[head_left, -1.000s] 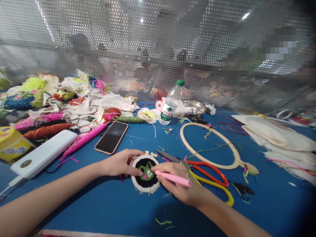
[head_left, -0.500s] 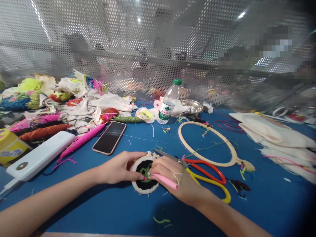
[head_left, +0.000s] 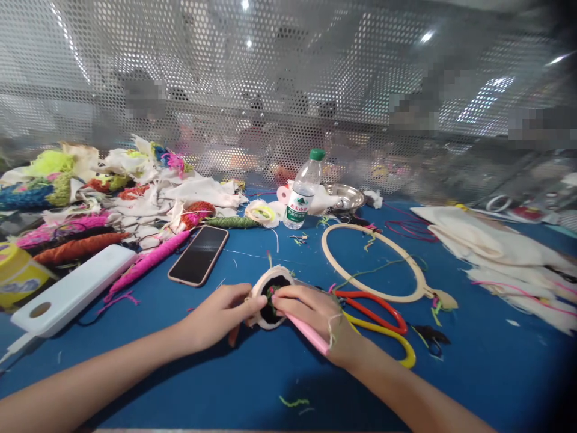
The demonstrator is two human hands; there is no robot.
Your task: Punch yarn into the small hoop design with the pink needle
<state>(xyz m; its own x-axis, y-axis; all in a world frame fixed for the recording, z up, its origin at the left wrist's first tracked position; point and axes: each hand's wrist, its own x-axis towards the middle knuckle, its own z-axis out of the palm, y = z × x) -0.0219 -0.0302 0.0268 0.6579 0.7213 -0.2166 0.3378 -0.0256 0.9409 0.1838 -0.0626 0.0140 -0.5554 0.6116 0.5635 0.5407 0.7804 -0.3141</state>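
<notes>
- The left hand (head_left: 228,314) pinches a small round white-rimmed hoop (head_left: 262,278) of black cloth, tilted above the blue worktop (head_left: 216,385).
- The right hand's (head_left: 322,322) grip pinches a pink pen-shaped tool (head_left: 311,334) at the cloth.
- From the hoop: red-and-yellow-handled scissors (head_left: 391,309), between 3 and 4 o'clock; large oval wooden hoop (head_left: 329,258), near 2; pink-edged black phone (head_left: 198,255), 10; green-capped clear plastic bottle (head_left: 300,201), between 12 and 1.

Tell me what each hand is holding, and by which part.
The left hand holds the small hoop by its left rim; the right hand holds the pink pen-like tool near its front end.
</notes>
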